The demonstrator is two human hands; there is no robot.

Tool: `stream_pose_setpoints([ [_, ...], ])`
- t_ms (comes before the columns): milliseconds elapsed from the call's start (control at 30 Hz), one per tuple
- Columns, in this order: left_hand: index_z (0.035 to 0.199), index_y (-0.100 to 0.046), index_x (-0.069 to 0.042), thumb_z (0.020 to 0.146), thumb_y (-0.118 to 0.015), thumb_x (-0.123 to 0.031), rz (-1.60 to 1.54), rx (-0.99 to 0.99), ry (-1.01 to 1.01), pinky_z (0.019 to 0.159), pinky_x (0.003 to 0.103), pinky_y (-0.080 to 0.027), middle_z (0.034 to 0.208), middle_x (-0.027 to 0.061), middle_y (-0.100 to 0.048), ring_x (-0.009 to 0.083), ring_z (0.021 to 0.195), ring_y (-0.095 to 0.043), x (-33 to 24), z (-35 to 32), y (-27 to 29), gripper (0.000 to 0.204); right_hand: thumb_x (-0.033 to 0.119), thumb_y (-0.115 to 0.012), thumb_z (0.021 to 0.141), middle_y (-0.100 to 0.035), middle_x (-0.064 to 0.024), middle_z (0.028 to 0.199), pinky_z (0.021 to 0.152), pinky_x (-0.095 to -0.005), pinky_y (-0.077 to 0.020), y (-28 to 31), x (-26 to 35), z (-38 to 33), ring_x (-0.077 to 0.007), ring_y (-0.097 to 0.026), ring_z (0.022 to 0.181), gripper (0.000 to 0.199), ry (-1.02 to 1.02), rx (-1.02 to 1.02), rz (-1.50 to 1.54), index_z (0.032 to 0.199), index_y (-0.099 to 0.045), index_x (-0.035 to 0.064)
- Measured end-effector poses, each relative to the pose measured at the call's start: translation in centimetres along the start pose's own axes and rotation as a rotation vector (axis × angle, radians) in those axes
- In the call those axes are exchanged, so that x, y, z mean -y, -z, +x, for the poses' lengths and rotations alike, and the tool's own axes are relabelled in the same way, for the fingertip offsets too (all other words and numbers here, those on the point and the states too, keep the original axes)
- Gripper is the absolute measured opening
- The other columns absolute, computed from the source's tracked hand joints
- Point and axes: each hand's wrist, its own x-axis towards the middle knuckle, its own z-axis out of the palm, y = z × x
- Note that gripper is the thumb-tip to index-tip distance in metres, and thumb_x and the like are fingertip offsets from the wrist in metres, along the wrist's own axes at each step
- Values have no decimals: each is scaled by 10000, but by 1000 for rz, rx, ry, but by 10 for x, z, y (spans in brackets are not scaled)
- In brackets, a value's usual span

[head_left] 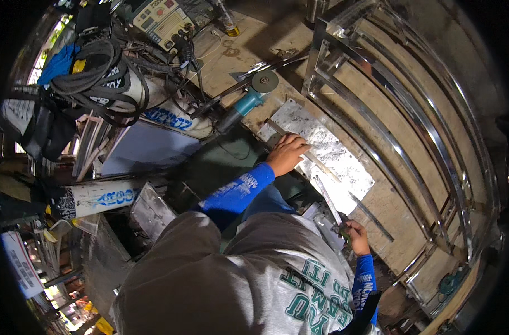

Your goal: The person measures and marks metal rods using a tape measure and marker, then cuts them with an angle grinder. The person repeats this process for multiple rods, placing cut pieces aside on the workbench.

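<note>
Plate (344, 151) lies flat on the bench (397, 209), pale strip (323, 166) across it. I see left hand (288, 153) curled over the strip; pressing or just resting, can't tell. Right hand (357, 237) grips the end of a narrow light piece (328, 201), maybe a tape or rule. Dark bar (372, 216) lies partly over the plate's edge. I'd call it measuring stage: no joint visible between strip and plate, grinder (246, 103) out of hand. Curved frame (388, 117) looks largely assembled. How much remains, I can't tell
</note>
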Motion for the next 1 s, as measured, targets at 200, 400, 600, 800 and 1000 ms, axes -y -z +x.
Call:
stream_pose_setpoints([
  [200,1119,-808,-161,901,-790,-268,-31,169,-171,1006,438,-416,1073,20,-644,265,1148,-547,32,32,-30,243,68,-553,954,-715,-81,917,737,-333,-598,31,-9,-28,-173,-702,799,251,4,-48,60,1147,-681,-29],
  [400,1159,-811,-161,927,-771,-257,-107,18,-137,1101,454,-393,1263,63,-626,287,1258,-519,23,26,-33,255,76,-591,972,-719,-81,944,744,-346,-612,22,-9,-27,-168,-700,794,215,-71,-47,77,1145,-679,-17],
  [600,1318,-737,-129,957,-764,-277,139,-144,-122,1141,495,-381,1323,84,-598,326,1305,-498,10,13,-37,392,68,-591,968,-723,-98,1049,782,-326,-577,20,4,-5,-178,-695,867,396,16,61,-4,1359,-636,23],
  [800,1058,-673,-21,922,-844,-234,-439,-595,735,845,427,-546,1103,187,-692,348,978,-679,-16,-17,-67,305,89,-501,972,-687,-88,1092,815,-345,-578,6,65,-5,-190,-660,936,564,189,-225,-47,1535,-512,59],
  [1000,1115,-682,-23,962,-814,-265,-730,-545,824,700,379,-550,855,111,-714,231,749,-693,-12,-18,-84,316,50,-670,976,-684,-136,1079,900,-355,-528,22,62,51,-250,-659,977,363,424,-490,-333,1320,-570,-10],
])
